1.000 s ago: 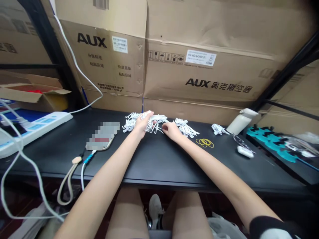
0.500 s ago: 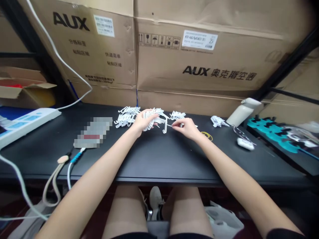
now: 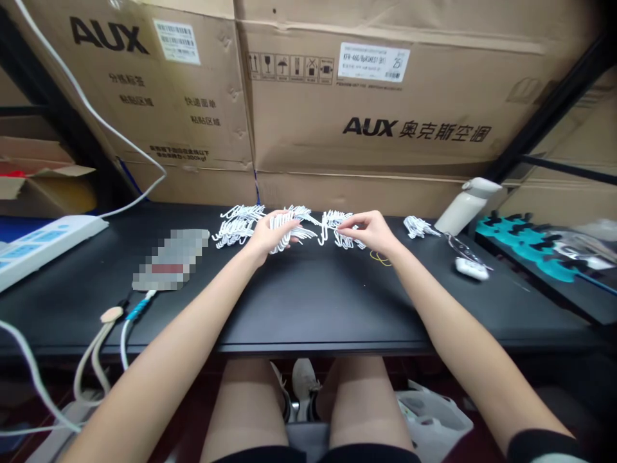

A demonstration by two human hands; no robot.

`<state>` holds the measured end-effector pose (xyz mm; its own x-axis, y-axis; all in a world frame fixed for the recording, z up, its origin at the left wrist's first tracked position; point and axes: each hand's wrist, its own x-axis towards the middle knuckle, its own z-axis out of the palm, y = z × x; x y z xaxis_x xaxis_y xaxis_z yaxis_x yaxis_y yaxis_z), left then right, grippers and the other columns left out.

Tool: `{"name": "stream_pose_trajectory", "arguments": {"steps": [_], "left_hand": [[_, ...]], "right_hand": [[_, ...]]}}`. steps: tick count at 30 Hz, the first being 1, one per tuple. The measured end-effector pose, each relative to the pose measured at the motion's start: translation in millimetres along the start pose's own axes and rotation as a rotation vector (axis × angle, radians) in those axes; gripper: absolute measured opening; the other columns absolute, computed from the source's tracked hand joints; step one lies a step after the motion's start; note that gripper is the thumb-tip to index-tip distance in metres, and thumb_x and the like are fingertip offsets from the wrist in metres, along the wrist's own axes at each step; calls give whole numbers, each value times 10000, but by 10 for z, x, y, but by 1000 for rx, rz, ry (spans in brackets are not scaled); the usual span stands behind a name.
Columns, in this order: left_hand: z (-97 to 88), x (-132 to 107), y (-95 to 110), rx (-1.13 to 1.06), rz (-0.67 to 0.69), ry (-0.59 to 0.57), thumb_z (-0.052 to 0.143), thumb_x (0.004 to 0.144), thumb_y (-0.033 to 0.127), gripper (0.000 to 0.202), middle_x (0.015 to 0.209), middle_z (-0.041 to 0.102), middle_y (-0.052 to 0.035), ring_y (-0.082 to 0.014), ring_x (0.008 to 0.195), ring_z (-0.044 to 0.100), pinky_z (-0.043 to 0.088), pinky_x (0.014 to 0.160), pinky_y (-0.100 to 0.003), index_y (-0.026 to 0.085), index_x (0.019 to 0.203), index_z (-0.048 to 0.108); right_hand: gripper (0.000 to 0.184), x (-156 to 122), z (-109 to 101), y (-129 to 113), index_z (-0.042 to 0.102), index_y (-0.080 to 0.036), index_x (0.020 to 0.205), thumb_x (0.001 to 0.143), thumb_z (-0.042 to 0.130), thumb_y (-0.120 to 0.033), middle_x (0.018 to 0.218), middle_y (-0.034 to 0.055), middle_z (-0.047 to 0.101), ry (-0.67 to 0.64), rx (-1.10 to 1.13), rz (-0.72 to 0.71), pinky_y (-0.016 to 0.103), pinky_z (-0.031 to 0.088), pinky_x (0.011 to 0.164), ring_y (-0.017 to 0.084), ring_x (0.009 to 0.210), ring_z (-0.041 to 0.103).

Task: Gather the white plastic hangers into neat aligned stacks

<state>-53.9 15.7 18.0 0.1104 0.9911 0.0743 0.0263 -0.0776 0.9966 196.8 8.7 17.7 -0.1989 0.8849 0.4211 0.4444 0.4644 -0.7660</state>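
Small white plastic hooks lie in a heap (image 3: 236,225) at the back of the black table (image 3: 308,302). My left hand (image 3: 270,236) is closed round a bunch of these white hooks (image 3: 285,225), held just above the table. My right hand (image 3: 369,231) pinches a single white hook (image 3: 328,226) by its end, close to the bunch. Another cluster of hooks (image 3: 343,239) sits under my right hand's fingers. Yellow rubber bands (image 3: 380,258) lie just behind my right wrist.
Large AUX cardboard boxes (image 3: 366,116) wall off the back. A white power strip (image 3: 43,244) and cables lie at left, a blurred flat object (image 3: 168,260) beside them. At right are more hooks (image 3: 418,226), a white bottle (image 3: 465,204), a small white device (image 3: 472,269) and teal parts (image 3: 525,247).
My right hand has lifted from the table and moved right, drawing one hook out of the pile, then brought it back towards the bunch in my left hand. The camera has tilted.
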Motion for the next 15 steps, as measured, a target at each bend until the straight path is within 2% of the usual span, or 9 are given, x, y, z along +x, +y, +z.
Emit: {"name": "stream_pose_trajectory", "arguments": {"steps": [4,9,15], "left_hand": [[22,-27,29,-1,-10,1,736,736,311,473,957,736,-114,-172,598,687,501,476,-232,164,1157,577],[69,-73,36,23,-5,-48,741,725,359,516,979,733,-108,-193,660,699,512,518,-250,180,1180,578],[93,-77,-8,121,107,40,791,649,392,512,976,723,-84,-217,877,680,545,786,-316,175,1094,658]], "right_hand": [[232,-11,7,-33,768,-171,753,674,753,-389,778,76,741,-28,30,4,307,470,575,220,698,660],[193,-63,222,-133,769,-186,750,693,736,-367,746,66,738,-46,46,-8,317,482,579,214,673,657],[166,-99,347,-135,774,-193,767,718,708,-337,785,66,748,13,65,-14,316,502,608,222,735,673]]}}
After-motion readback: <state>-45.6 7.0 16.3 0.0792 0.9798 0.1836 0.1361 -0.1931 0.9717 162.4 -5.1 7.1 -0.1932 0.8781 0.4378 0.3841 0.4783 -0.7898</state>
